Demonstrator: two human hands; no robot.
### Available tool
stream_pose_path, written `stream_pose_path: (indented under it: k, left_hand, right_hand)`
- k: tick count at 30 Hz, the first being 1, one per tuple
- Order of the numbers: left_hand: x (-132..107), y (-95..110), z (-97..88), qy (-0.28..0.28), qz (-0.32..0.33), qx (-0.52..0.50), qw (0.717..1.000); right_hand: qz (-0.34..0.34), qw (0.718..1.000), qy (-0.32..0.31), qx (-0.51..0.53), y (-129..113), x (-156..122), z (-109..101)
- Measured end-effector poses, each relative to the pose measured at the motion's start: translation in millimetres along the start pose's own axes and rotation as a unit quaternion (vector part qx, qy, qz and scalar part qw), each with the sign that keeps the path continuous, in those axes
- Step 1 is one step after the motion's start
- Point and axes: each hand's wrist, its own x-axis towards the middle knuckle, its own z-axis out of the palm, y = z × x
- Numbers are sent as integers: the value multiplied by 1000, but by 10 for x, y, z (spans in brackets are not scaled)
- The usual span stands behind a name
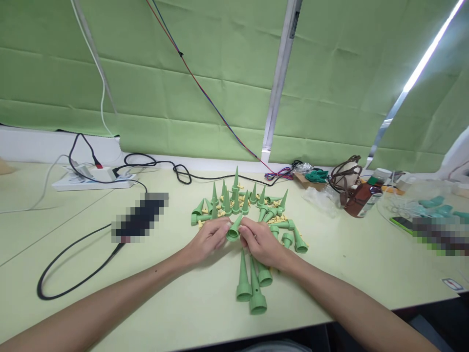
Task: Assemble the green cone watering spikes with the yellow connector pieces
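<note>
Between my two hands is a green plastic cone (233, 233), its open round end facing me. My left hand (211, 236) has its fingers closed on the cone's left side. From the right, my right hand (261, 240) pinches the same cone, fingers curled. Behind them, several green cones (227, 203) stand or lie in a group, with small yellow plastic pieces (282, 220) scattered among them. Nearer to me, a few green cones (258, 300) lie with their wide ends toward me, partly under my right hand.
A blurred dark device (141, 217) with a black cable lies at left, before a white power strip (95, 182). At right stand a brown bottle (362, 198), a clear plastic bag (322, 200) and a green-edged blurred object (401, 224). The table's front edge (322, 322) runs below my right arm.
</note>
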Motion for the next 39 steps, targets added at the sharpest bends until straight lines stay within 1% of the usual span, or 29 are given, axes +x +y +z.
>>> stream_pose_path:
  k: [3, 7, 14, 24, 34, 39]
  left_hand:
    - [0, 5, -8, 3, 13, 13, 1000]
    - [13, 46, 0, -4, 42, 71, 997]
    - [10, 49, 33, 8, 48, 133, 990]
    - [-20, 56, 59, 54, 75, 195, 976]
    - [-24, 2, 92, 91, 130, 231, 960]
    - [-30, -6, 113, 105, 152, 241, 953]
  right_hand:
    - [7, 1000, -4, 0, -1, 2, -7]
    - [13, 1000, 0, 5, -5, 14, -13]
    - [18, 1000, -9, -8, -10, 19, -20]
    - [6, 999, 19, -43, -6, 29, -14]
    - [25, 998, 30, -45, -25, 41, -9]
    - [31, 997, 49, -47, -4, 43, 10]
